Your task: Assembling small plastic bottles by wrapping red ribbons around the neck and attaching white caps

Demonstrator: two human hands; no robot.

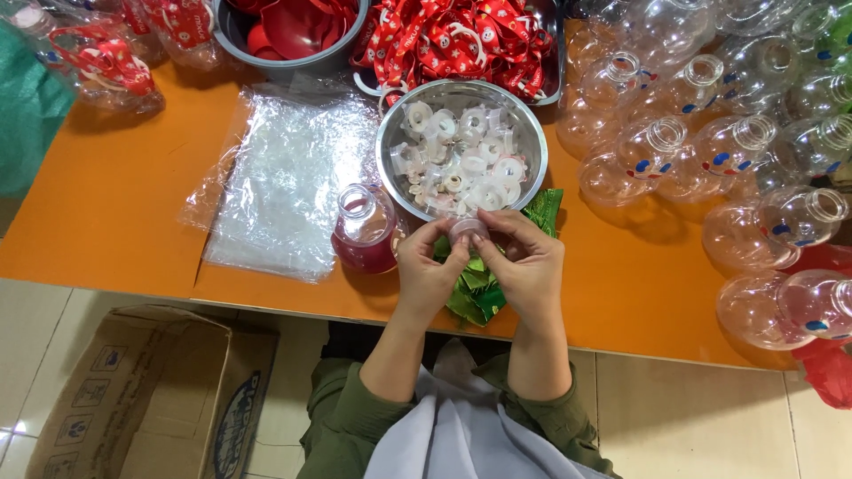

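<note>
Clear plastic cap (pixel 468 231) is being pinched between both hands, left hand (pixel 429 270) and right hand (pixel 530 266), over the desk (pixel 115 204) edge beside the steel bowl (pixel 390 133); slipping fingers risk dropping it floorward.

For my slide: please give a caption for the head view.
Both hands hold a small clear cap beside a steel bowl.

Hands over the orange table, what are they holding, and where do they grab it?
Both the left hand and the right hand pinch a small clear plastic cap by its sides, with their fingertips.
</note>
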